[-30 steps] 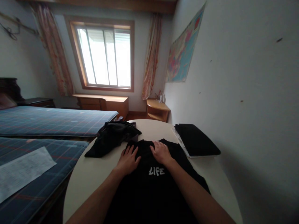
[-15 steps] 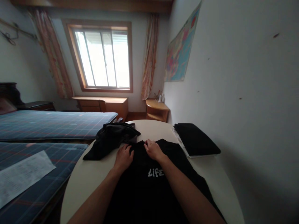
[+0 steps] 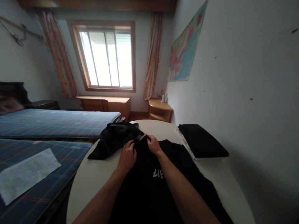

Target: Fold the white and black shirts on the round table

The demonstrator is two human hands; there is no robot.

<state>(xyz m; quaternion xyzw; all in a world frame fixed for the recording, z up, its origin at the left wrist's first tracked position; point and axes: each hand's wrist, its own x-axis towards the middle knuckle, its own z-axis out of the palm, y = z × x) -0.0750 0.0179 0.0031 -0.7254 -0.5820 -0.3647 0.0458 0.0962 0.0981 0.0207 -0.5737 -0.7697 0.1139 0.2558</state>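
A black T-shirt (image 3: pixel 144 193) with white lettering lies spread on a round cream table (image 3: pixel 87 183), its top edge away from me. My right hand (image 3: pixel 153 144) pinches the cloth at that far edge, near the shoulder, and lifts it a little. At the shirt's upper left, my left hand (image 3: pixel 128 156) has its fingers curled over the cloth; its fingertips are partly hidden. Just beyond the left hand sits a crumpled black garment (image 3: pixel 112 137). My right forearm covers part of the lettering.
A folded black stack (image 3: pixel 202 141) with a white layer beneath lies at the table's right, near the wall. Plaid mattresses (image 3: pixel 58 123) stand to the left, one with a paper sheet (image 3: pixel 28 174) on it. A desk (image 3: pixel 109 102) is under the window.
My right hand has moved slightly up and away, raising the shirt's far edge. The left hand has moved up a little along the cloth. The view has shifted slightly left.
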